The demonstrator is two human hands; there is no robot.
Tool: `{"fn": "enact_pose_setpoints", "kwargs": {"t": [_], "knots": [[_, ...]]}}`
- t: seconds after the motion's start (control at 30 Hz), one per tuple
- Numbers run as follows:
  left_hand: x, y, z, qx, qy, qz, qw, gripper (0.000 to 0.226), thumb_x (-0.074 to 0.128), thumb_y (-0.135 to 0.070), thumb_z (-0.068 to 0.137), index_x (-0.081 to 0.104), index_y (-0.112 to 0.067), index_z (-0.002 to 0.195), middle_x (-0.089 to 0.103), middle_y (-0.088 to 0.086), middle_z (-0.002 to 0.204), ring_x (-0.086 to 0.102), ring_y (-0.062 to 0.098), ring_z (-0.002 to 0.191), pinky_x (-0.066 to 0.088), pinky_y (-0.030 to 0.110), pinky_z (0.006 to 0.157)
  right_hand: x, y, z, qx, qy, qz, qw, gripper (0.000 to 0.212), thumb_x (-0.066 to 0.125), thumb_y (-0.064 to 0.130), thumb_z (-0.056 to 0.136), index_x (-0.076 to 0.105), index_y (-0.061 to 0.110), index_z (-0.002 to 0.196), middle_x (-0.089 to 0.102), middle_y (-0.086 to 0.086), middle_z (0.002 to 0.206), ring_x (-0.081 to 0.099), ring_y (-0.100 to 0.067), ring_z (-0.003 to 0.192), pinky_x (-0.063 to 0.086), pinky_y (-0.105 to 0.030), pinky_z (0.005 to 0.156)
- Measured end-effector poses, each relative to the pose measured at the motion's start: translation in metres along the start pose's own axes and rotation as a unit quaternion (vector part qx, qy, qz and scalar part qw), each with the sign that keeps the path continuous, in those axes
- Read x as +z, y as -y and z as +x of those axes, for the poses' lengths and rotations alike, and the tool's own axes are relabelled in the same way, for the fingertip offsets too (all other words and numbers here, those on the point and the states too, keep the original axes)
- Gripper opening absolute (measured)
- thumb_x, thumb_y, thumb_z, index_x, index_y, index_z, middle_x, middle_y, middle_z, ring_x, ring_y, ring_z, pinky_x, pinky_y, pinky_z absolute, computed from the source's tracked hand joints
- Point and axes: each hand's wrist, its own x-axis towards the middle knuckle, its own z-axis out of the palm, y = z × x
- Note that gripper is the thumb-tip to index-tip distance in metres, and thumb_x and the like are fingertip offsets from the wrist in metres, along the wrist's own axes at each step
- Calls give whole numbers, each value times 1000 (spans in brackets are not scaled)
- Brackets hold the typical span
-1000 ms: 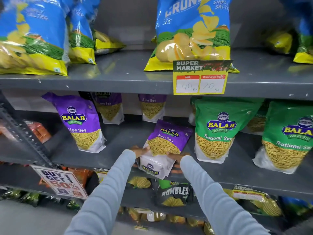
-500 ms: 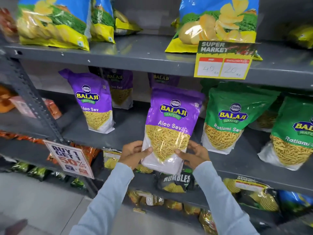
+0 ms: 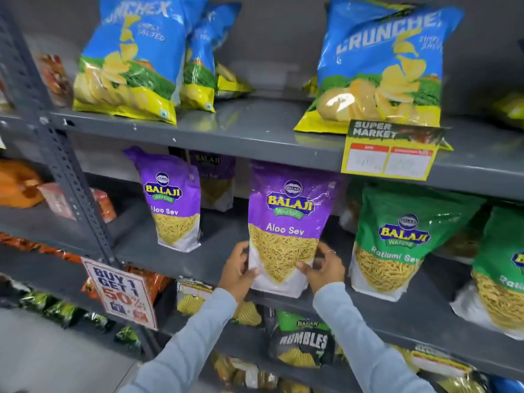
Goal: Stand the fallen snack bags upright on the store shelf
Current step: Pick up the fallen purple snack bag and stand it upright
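Purple Aloo Sev bag (image 3: 286, 222) at centre frame, standing upright near the front edge of the middle shelf (image 3: 198, 259), base on the grey board. Clasped low on both sides: left hand (image 3: 236, 272) wrapped around the lower left edge with thumb across the white bottom panel, right hand (image 3: 321, 269) cupping the lower right edge, thumb pressed on the front, a ring visible on one finger. Both forearms in pale blue sleeves (image 3: 198, 336), rising from the bottom of the frame and converging on the bag.

Printed on the front: "BALAJI WAFERS" and "Aloo Sev". Same wording on a second purple bag (image 3: 173, 199) left of centre, upright, well apart from the held one. To the right, green Ratlami Sev bags (image 3: 397, 239) marked "BALAJI", the nearest just beside the right hand. On the upper shelf, blue Crunchex chip bags (image 3: 382, 63), lettering blurred. Yellow price tag (image 3: 390, 150) headed "SUPER MARKET" hanging from the upper shelf edge at upper right; figures too blurred to read. Sign (image 3: 120, 293) at lower left reading "BUY 1 GET 1 50%". Dark "RUMBLES" bag (image 3: 303, 343) on the shelf below.

Bare shelf surface open between the two purple bags; narrower gap on the right toward the green bags.
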Motion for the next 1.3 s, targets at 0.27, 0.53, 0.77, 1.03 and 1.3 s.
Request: {"fn": "enact_pose_setpoints", "kwargs": {"t": [0.27,0.53,0.77,1.03,1.3], "knots": [[-8,42,85,-20,-25,91,995,66,71,-58,58,42,-28,108,67,-10,80,65,12,83,49,25,84,40,-23,49,9,-1,86,996,59,66,-18,64,56,8,116,62,-14,100,58,-24,89,50,-48,93],[-11,54,68,-60,16,117,991,65,66,5,69,43,-14,127,61,2,117,58,22,112,47,44,103,48,-66,55,103,81,38,991,80,79,-9,53,50,15,124,58,-18,122,60,-26,102,48,-46,98],[-21,79,74,-54,-80,185,978,50,69,-10,64,51,-25,108,70,5,106,57,33,103,47,45,95,77,-72,65,90,70,-32,993,71,82,4,55,53,17,118,66,-9,107,65,-29,100,53,-48,92],[-11,81,72,-76,-64,187,977,47,77,-8,63,56,-15,104,68,11,108,58,33,104,49,44,95,68,-90,65,89,54,-76,992,69,81,18,53,50,30,114,66,-9,116,64,-30,103,52,-49,92],[-15,70,69,-72,-127,140,979,90,79,5,59,36,-11,136,55,16,133,48,34,127,38,42,108,61,-63,44,49,161,-46,985,106,82,8,57,22,29,142,43,0,139,42,-22,128,38,-45,108]]}}
